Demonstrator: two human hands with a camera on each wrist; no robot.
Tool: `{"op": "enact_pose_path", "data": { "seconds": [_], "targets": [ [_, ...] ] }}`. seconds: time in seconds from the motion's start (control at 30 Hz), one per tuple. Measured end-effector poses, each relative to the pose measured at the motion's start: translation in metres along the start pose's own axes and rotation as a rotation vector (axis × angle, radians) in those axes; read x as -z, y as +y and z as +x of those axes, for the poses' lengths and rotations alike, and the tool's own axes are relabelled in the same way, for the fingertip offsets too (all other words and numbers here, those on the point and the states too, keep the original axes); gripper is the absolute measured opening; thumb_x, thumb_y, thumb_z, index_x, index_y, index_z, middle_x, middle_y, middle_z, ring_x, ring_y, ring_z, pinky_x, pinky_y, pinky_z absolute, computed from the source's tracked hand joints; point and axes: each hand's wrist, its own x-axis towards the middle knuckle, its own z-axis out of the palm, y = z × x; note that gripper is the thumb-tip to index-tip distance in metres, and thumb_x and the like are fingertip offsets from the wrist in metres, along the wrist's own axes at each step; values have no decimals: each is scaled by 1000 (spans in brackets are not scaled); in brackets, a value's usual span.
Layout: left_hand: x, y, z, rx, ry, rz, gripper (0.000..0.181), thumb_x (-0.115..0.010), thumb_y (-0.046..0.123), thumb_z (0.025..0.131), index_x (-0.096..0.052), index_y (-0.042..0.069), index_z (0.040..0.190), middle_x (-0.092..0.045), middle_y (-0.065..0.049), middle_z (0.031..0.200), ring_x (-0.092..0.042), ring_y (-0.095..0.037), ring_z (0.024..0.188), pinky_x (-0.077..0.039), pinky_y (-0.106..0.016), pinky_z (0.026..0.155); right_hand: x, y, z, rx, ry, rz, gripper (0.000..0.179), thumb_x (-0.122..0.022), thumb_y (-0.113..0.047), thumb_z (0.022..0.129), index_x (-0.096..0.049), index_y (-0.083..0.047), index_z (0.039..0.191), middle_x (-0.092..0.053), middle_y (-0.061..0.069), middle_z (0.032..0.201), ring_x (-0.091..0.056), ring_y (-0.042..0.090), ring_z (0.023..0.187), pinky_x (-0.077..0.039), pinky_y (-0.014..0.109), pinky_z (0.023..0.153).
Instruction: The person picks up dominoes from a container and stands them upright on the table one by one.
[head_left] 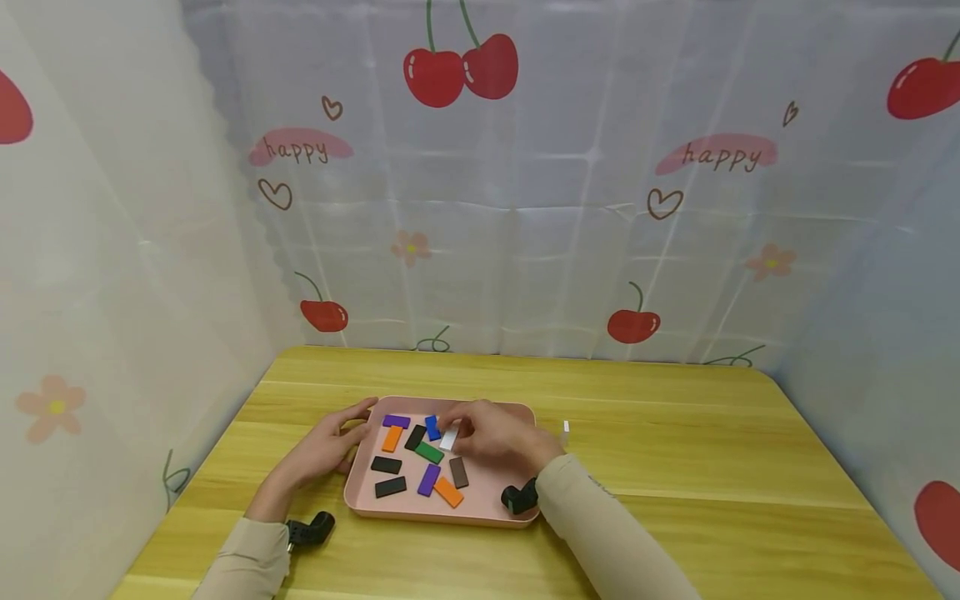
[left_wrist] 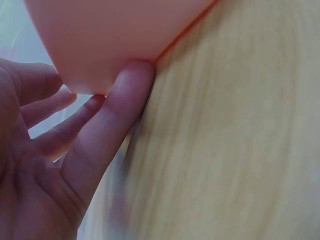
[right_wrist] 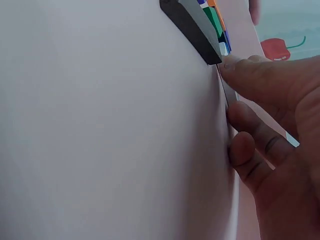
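Observation:
A shallow pink tray [head_left: 442, 518] stands on the table, with several small flat rectangular blocks lying in it. At its far left corner my left hand [head_left: 326, 446] holds the tray. In the left wrist view, the thumb [left_wrist: 131, 87] lies against the pink outer wall and the other fingertips meet the edge. My right hand [head_left: 491, 429] reaches into the tray from the right and pinches a white block [head_left: 448, 438]. Just left of those fingertips lies a blue block [head_left: 432, 427]. Close to the right thumb, a dark block [right_wrist: 195, 32] shows in the right wrist view.
Purple, orange, black, green [head_left: 430, 452] and brown [head_left: 458, 472] blocks are spread over the tray floor. On the wooden table, right of the tray, stands a small white block [head_left: 566, 428]. Printed curtains [head_left: 480, 275] close off the back and sides.

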Motion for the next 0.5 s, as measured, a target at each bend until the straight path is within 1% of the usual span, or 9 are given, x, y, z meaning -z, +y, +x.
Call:
{"op": "enact_pose_path", "data": {
  "seconds": [0.1,0.2,0.37,0.43,0.5],
  "targets": [
    [0,-1,0,-2,-2,-6,57,-48,21,111,-29,20,164,-38,-26,158,-64,-36,120,-65,-45,73,-1,1,1,21,3,-23,31,-73,-17,97,-71,-30,125,-64,-9,107,-58,14,96,-54,23,82],
    [-1,-1,1,11,8,-11,56,-49,21,111,-31,22,164,-39,-24,158,-64,-35,119,-65,-46,73,-1,2,2,45,2,-41,27,-73,-16,97,-73,-28,121,-65,-11,113,-58,14,98,-53,22,85],
    [-1,-2,1,20,20,-11,55,-49,22,111,-33,24,163,-40,-22,158,-64,-34,120,-65,-46,74,-1,3,4,82,-12,-79,21,-75,-18,96,-77,-28,114,-65,-12,125,-57,11,111,-53,27,100],
    [-1,-3,2,22,22,-13,55,-49,23,111,-33,24,163,-40,-22,158,-64,-33,120,-65,-46,74,-1,2,4,90,-17,-101,21,-74,-18,96,-78,-28,114,-64,-11,131,-56,11,118,-52,29,106],
    [-1,-3,2,22,22,-13,55,-50,23,110,-33,24,163,-40,-22,158,-65,-33,119,-65,-46,74,-1,1,5,101,-21,-124,21,-75,-18,96,-78,-27,115,-64,-9,132,-56,12,120,-51,31,108]
  ]
}}
